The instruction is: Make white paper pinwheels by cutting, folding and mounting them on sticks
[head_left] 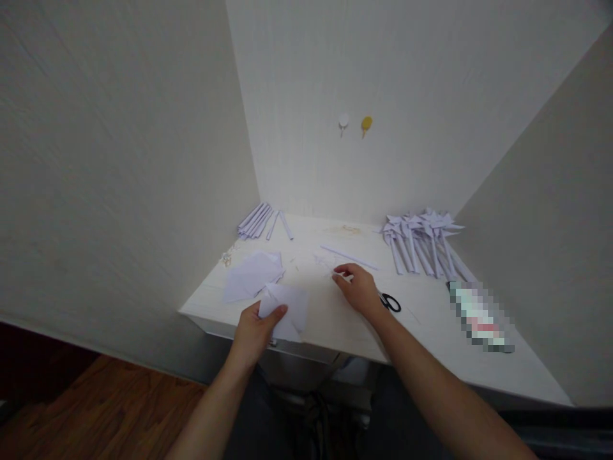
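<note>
My left hand (256, 329) is closed on a folded white sheet of paper (287, 305) at the front edge of the white table (431, 332). My right hand (358, 289) rests on the table a little to the right, fingers curled and pinched near a small scrap of white paper (345, 276); what they grip is too small to make out. Black-handled scissors (391, 302) lie just right of that hand. A stack of white sheets (251, 275) lies behind my left hand.
Rolled paper sticks (261, 220) lie at the back left, one long stick (348, 257) in the middle, and a pile of paper pinwheels on sticks (424, 243) at the back right. A blurred flat object (481, 316) lies on the right. Walls enclose the table on three sides.
</note>
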`<state>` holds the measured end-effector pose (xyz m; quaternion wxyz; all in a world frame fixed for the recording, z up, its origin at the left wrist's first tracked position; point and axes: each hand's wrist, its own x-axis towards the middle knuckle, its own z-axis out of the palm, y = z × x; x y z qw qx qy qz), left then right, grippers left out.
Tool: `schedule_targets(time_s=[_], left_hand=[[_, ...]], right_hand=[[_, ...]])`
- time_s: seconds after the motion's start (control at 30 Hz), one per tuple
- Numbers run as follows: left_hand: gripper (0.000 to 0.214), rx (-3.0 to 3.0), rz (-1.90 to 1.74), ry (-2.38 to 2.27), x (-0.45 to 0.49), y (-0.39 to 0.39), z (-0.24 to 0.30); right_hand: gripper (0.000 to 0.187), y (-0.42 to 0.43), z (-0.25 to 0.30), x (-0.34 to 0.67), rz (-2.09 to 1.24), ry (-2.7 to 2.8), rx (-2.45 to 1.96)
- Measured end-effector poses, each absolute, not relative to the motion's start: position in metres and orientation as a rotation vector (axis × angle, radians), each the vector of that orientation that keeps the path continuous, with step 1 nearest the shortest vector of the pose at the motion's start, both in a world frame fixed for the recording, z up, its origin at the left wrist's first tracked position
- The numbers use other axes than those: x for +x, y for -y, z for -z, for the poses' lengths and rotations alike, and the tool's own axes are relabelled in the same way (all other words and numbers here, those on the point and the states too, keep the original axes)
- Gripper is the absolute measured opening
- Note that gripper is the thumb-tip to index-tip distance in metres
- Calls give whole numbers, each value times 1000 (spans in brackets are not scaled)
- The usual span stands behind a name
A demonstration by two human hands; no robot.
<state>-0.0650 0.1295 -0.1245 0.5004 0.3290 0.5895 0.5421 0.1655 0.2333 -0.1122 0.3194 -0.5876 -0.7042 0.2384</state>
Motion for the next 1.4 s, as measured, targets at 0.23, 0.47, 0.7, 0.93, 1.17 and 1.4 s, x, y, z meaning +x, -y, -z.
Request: schedule_targets(time_s=[0.23, 0.47, 0.7, 0.93, 1.17, 1.4], left_hand=[[48, 671, -1437, -1454, -88, -139, 133], [44, 588, -1512, -1418, -99, -143, 129], [46, 582, -1603, -1395, -88, -141, 122], [43, 692, -1671, -1247, -53, -140, 93], [32, 914, -1703, -1088, -33, -164, 32], [28, 1101, -1676, -991, -7, -211, -13]], right_hand=[[30, -311, 104, 91, -626, 2299, -1462], [32, -354, 103, 45, -691, 2491, -1404], [17, -318, 82, 78, -773, 2159, -1316], [4, -249, 35, 129, -929, 1815, -1065], [18, -238, -26, 155, -1068, 1450, -788], [16, -245, -55, 185, -859, 1284, -635]])
